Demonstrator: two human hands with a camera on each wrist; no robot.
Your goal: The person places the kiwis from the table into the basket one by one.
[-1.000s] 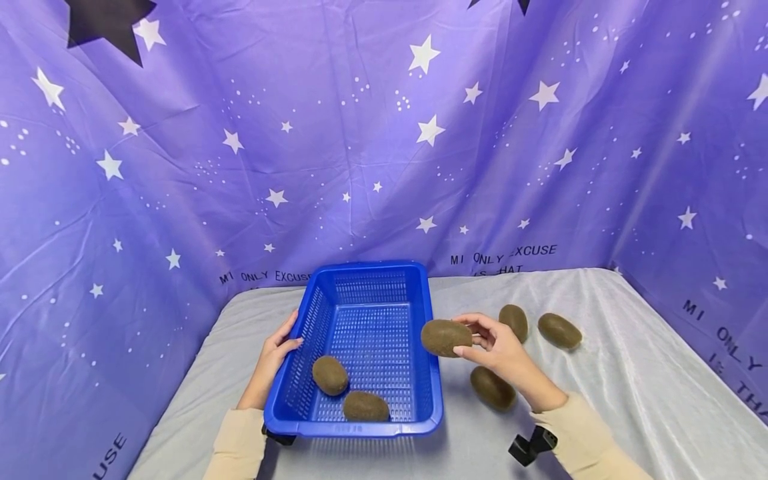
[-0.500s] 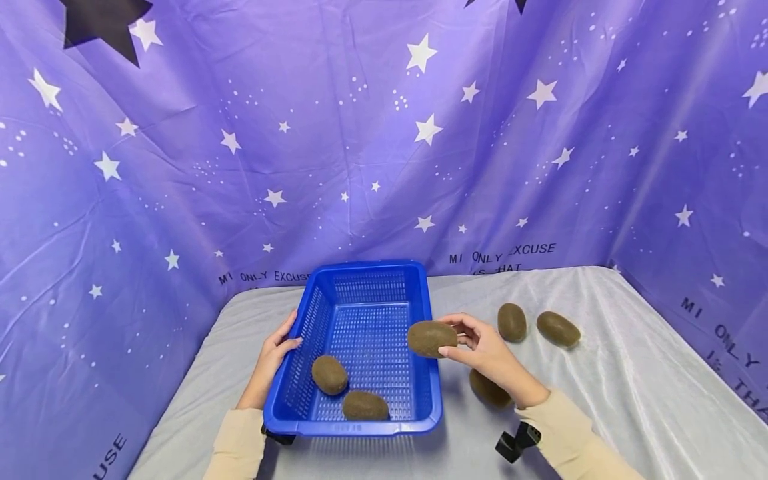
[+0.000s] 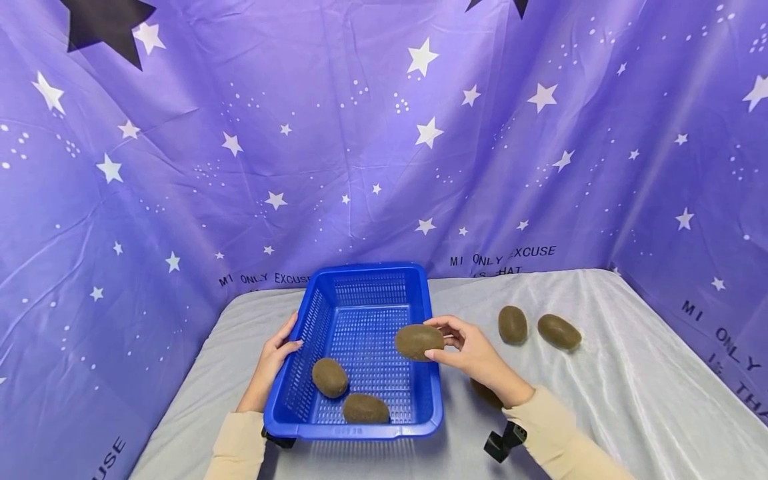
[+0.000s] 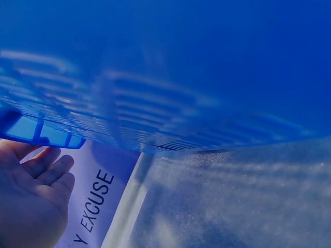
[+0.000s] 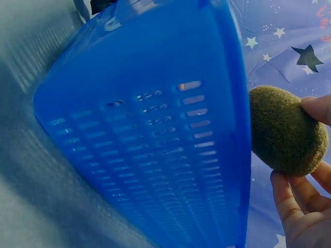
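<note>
Blue basket point(image 3: 429, 347) seen in head view on grey cloth point(image 3: 630, 387); kiwi point(image 3: 419, 342) pinched by right hand point(image 3: 474, 357) above basket's right side, 2 kiwis lying inside. Left hand point(image 3: 270, 363) set vs. left rim, fingers curled on it. 
L wrist view: basket wall close, palm relaxed, fingers apart. 
R wrist view: kiwi held betw. fingertips point(image 5: 289, 199) beside rim.

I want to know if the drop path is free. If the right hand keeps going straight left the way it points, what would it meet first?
Probably nothing soon: the right hand holds a kiwi above the basket, past its right rim. Straight on lies open basket, then the far wall by the left hand. Height is hard to judge.
</note>
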